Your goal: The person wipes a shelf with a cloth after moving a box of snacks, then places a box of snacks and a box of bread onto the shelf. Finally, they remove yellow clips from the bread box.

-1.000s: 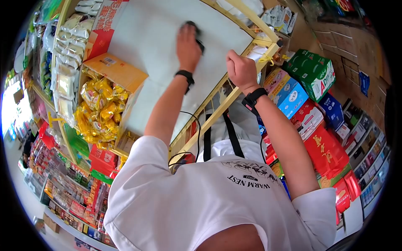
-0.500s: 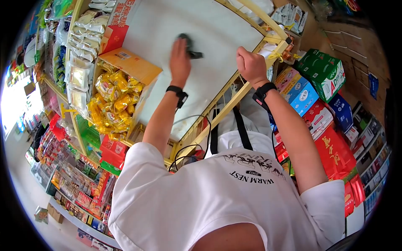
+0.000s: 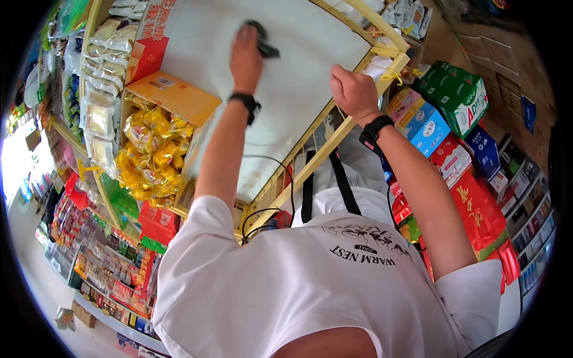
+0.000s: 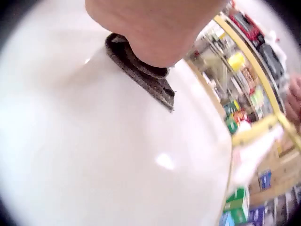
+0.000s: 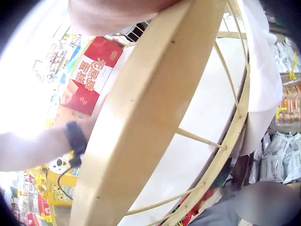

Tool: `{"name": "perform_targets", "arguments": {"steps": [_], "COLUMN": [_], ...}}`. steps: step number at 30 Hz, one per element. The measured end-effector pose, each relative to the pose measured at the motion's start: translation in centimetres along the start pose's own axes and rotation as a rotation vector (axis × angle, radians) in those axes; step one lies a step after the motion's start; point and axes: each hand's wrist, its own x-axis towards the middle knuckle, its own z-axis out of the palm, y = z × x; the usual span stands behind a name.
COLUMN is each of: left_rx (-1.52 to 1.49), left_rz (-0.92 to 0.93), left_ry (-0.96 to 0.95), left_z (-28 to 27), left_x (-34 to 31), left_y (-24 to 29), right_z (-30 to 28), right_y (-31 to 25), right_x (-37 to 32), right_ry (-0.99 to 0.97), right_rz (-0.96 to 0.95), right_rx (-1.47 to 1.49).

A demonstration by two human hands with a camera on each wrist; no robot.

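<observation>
My left hand [image 3: 245, 62] holds a folded dark cloth [image 3: 264, 45] against a broad white board [image 3: 286, 89]. In the left wrist view the folded cloth [image 4: 141, 73] sticks out from under the hand [image 4: 150, 28], flat against the shiny surface. My right hand [image 3: 354, 92] is curled at the yellow wooden rail [image 3: 322, 152] along the board's near right side. The right wrist view shows this hand [image 5: 117, 16] close against the thick rail [image 5: 146, 108]; its fingertips are hidden.
An open carton [image 3: 173, 89] of yellow-wrapped packets [image 3: 155, 143] stands left of the board. Stacked boxes, one a green carton [image 3: 456, 98], rise on the right beside a red bag [image 3: 474, 209]. A black cable [image 3: 277, 164] loops by the rail. Packed shelves [image 3: 107, 262] line the left.
My left hand with the cloth has swept first toward the body, then away and to the left across the board. The right hand has stayed at the rail.
</observation>
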Motion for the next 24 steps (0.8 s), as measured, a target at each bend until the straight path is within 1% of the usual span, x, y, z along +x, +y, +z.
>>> {"name": "perform_targets", "arguments": {"steps": [2,3,5,7,9,10,11,12,13,14,15,17,18,19,20,21,22,23,24], "left_rx": [0.118,0.126,0.13,0.004,-0.08,-0.136,-0.199,-0.332,-0.303,-0.164,-0.141,-0.188,-0.301,-0.428,-0.313,-0.2,-0.112,-0.099,0.076], "left_rz": [-0.062,-0.039,-0.063,-0.083,0.044,0.081,0.192,0.246,0.439,0.614,0.704,0.621,0.534,0.264,0.201,0.086,-0.052,-0.218,-0.225], "left_ry": [0.092,0.157,0.135,0.118,-0.006,-0.155,-0.263,-0.404,-0.479,-0.661,-0.704,-0.716,-0.635,-0.533,-0.313,-0.089,0.085,0.122,0.256], "left_z": [0.0,0.4,0.2,1.1,1.1,0.4,0.3,-0.2,-0.2,-1.0,-1.5,-1.9,-2.3,-3.5,-3.6,-3.4,-2.3,-1.9,-0.9], "left_x": [5.1,6.6,7.9,6.5,2.5,0.5,-2.0,-4.0,-6.2,-7.4,-7.6,-6.1,-4.3,-1.8,0.2,2.3,4.5,6.4,7.3], "left_y": [-2.9,-4.1,-3.4,-2.4,0.6,2.5,3.7,5.3,5.8,6.4,6.8,6.0,4.7,4.2,2.4,0.9,-1.9,-4.5,-4.9], "right_z": [-0.1,-0.1,-0.1,0.0,0.0,0.0,0.0,0.0,-0.1,-0.3,-0.2,0.0,0.0,0.0,0.0,0.0,0.0,0.0,0.0], "right_y": [-0.1,-0.1,0.0,-0.1,-0.1,-0.2,-0.2,-0.2,-0.2,-0.5,-0.6,-0.3,-0.2,-0.2,-0.1,-0.1,-0.2,-0.2,-0.1], "right_x": [-0.3,-0.3,-0.2,-0.2,-0.2,-0.2,0.0,0.0,-0.1,0.0,0.0,0.0,0.0,0.0,0.0,-0.1,-0.1,0.2,-0.3], "right_ry": [-0.003,-0.013,-0.021,-0.021,-0.017,-0.008,-0.005,-0.011,-0.017,-0.037,-0.033,-0.018,-0.011,-0.007,-0.003,-0.001,-0.003,0.006,0.008], "right_rz": [0.001,0.006,0.009,0.016,0.01,0.009,0.001,0.001,0.0,0.018,0.011,0.01,0.005,0.009,0.002,-0.001,0.008,0.003,0.012], "right_rx": [-0.008,-0.011,-0.015,-0.008,0.001,0.007,0.016,0.014,0.011,-0.005,-0.002,0.003,0.01,0.004,0.011,0.019,0.013,0.01,0.007]}}
